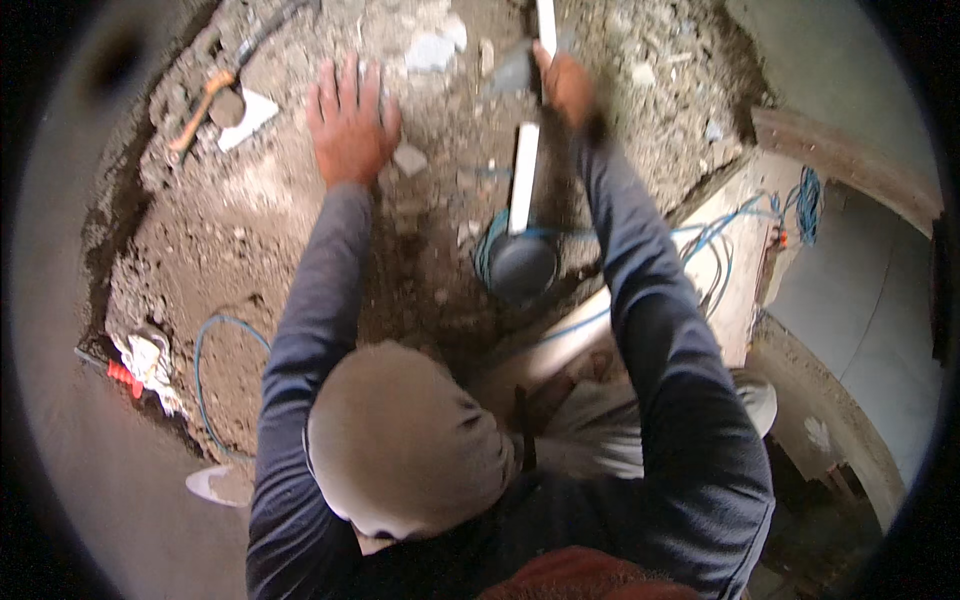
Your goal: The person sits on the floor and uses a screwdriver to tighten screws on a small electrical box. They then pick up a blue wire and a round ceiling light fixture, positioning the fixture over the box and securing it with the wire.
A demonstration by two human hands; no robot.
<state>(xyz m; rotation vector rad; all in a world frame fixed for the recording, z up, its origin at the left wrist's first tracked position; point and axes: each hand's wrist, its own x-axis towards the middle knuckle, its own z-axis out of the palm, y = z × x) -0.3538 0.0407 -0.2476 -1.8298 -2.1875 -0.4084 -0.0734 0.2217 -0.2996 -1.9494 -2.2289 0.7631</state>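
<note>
My left hand [352, 125] lies palm down with its fingers spread on the rough earth floor, holding nothing. Ahead and to the right, my right hand [566, 88] has its fingers curled at the near end of a narrow white strip [546, 22], which runs out of the top of the view. A second white strip [524, 180] lies nearer me, one end by a dark grey round object [523, 268]; whether the strips join is hidden. Beside my right hand is a grey, wedge-shaped flat piece [512, 72], its kind unclear.
An orange-handled tool [205, 108] lies at far left by a white tile shard [255, 115]. Blue cord [808, 205] hangs in a coil at right and crosses the ground. A red-handled tool [125, 377] is at lower left. Broken pieces [430, 50] litter the rubble.
</note>
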